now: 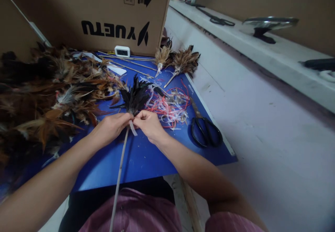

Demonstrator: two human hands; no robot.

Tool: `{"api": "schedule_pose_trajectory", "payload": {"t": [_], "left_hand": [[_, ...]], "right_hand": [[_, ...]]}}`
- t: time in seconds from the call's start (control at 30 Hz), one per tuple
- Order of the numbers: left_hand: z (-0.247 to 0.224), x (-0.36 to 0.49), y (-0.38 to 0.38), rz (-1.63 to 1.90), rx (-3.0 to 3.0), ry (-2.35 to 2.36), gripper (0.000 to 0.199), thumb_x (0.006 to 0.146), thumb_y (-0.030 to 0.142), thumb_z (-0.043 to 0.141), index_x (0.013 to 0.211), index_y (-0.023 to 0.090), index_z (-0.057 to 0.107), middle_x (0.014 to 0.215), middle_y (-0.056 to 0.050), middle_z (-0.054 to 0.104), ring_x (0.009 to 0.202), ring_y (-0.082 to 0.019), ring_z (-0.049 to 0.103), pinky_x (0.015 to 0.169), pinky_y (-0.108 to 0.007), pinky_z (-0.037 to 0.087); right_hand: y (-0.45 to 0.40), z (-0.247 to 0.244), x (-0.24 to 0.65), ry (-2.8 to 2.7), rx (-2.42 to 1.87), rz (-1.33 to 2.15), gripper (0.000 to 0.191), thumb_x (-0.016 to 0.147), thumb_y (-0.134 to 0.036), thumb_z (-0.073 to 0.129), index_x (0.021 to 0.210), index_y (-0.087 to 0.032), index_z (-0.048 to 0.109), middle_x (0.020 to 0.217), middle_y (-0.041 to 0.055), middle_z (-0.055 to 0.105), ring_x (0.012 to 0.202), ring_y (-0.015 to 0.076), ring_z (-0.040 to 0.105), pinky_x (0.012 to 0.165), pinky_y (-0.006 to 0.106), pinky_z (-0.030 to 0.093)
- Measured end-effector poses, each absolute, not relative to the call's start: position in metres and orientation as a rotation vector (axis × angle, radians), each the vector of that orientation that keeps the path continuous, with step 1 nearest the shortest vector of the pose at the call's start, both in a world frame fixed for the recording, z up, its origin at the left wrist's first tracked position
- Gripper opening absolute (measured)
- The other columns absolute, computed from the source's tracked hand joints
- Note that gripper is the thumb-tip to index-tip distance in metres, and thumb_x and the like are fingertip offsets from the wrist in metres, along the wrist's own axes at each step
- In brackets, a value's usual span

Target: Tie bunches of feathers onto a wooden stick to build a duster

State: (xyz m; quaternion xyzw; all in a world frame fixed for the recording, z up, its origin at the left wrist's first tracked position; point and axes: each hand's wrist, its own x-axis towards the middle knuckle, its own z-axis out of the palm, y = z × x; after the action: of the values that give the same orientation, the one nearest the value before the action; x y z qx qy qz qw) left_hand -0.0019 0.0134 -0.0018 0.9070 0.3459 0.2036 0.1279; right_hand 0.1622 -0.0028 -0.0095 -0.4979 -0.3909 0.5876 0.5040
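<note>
A bunch of black feathers point(134, 95) sits at the top end of a thin stick point(120, 171), which slants down over the table edge toward my lap. My left hand point(112, 125) is closed round the base of the feathers where they meet the stick. Close against it, my right hand point(149, 123) pinches at the same binding; what is between its fingertips is too small to make out. A short whitish strip point(133, 128) hangs down between the hands.
Brown feather bunches point(73, 95) cover the left of the blue table point(146, 160). Red and white string scraps point(170, 108), black-handled scissors point(205, 131) and two feather dusters point(183, 60) lie right. Behind are sticks point(136, 63), a white digital display point(122, 51) and a carton point(104, 1).
</note>
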Motion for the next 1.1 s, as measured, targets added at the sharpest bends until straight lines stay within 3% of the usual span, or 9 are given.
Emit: {"api": "schedule_pose_trajectory", "payload": {"t": [0.17, 0.3, 0.5, 0.7, 0.77, 0.93, 1.1], "left_hand": [[0.000, -0.002, 0.013, 0.619, 2.677, 0.990, 0.027, 0.097, 0.031, 0.037, 0.097, 0.019, 0.061, 0.081, -0.003, 0.065, 0.070, -0.013, 0.062, 0.065, -0.022, 0.044], [-0.002, -0.002, 0.014, 0.671, 2.655, 1.110, 0.025, 0.095, 0.034, 0.041, 0.102, 0.020, 0.060, 0.079, -0.002, 0.067, 0.067, -0.014, 0.063, 0.061, -0.022, 0.043], [-0.001, -0.002, 0.015, 0.777, 2.756, 0.871, 0.020, 0.095, 0.027, 0.045, 0.096, 0.020, 0.064, 0.075, -0.001, 0.063, 0.068, -0.012, 0.060, 0.064, -0.022, 0.045], [0.004, 0.004, 0.010, 1.055, 2.609, 0.905, 0.011, 0.090, 0.021, 0.052, 0.088, 0.018, 0.063, 0.093, -0.006, 0.063, 0.087, -0.015, 0.060, 0.077, -0.025, 0.048], [0.003, 0.006, 0.009, 1.111, 2.463, 0.929, 0.010, 0.089, 0.020, 0.054, 0.083, 0.018, 0.062, 0.092, -0.006, 0.062, 0.082, -0.014, 0.060, 0.074, -0.026, 0.049], [-0.008, 0.008, 0.005, 1.152, 1.976, 0.864, 0.008, 0.088, 0.025, 0.056, 0.085, 0.017, 0.059, 0.094, -0.004, 0.061, 0.050, -0.005, 0.051, 0.050, -0.022, 0.046], [-0.012, 0.011, 0.001, 1.121, 1.711, 0.859, 0.012, 0.087, 0.028, 0.059, 0.086, 0.017, 0.055, 0.088, -0.003, 0.066, 0.050, -0.006, 0.051, 0.051, -0.022, 0.047]], "right_hand": [[-0.003, -0.006, 0.163, -0.905, -1.190, 1.454, 0.015, 0.056, -0.010, 0.063, 0.051, -0.016, 0.050, 0.047, -0.0069, 0.054, 0.047, 0.0078, 0.052, 0.054, 0.024, 0.048], [-0.004, -0.003, 0.165, -0.925, -1.223, 1.460, 0.019, 0.059, -0.010, 0.065, 0.050, -0.016, 0.050, 0.046, -0.0064, 0.053, 0.045, 0.0075, 0.052, 0.050, 0.022, 0.045], [-0.005, 0.005, 0.167, -0.907, -1.239, 1.501, 0.017, 0.059, -0.003, 0.061, 0.051, -0.015, 0.052, 0.046, -0.0067, 0.054, 0.045, 0.0074, 0.054, 0.051, 0.021, 0.048], [-0.006, 0.009, 0.169, -0.915, -1.218, 1.513, 0.020, 0.059, -0.003, 0.065, 0.051, -0.015, 0.052, 0.044, -0.0069, 0.054, 0.044, 0.0071, 0.054, 0.047, 0.019, 0.046], [-0.007, 0.009, 0.171, -0.922, -1.214, 1.538, 0.025, 0.058, -0.008, 0.073, 0.050, -0.015, 0.050, 0.043, -0.0068, 0.053, 0.043, 0.0067, 0.053, 0.047, 0.019, 0.046], [-0.007, 0.009, 0.176, -0.900, -1.177, 1.652, 0.038, 0.051, -0.023, 0.085, 0.051, -0.015, 0.048, 0.046, -0.0057, 0.055, 0.044, 0.0073, 0.055, 0.049, 0.021, 0.050], [-0.008, 0.006, 0.180, -0.933, -1.146, 1.729, 0.032, 0.059, -0.018, 0.081, 0.053, -0.014, 0.049, 0.048, -0.0047, 0.057, 0.050, 0.0089, 0.060, 0.054, 0.023, 0.053]]}}
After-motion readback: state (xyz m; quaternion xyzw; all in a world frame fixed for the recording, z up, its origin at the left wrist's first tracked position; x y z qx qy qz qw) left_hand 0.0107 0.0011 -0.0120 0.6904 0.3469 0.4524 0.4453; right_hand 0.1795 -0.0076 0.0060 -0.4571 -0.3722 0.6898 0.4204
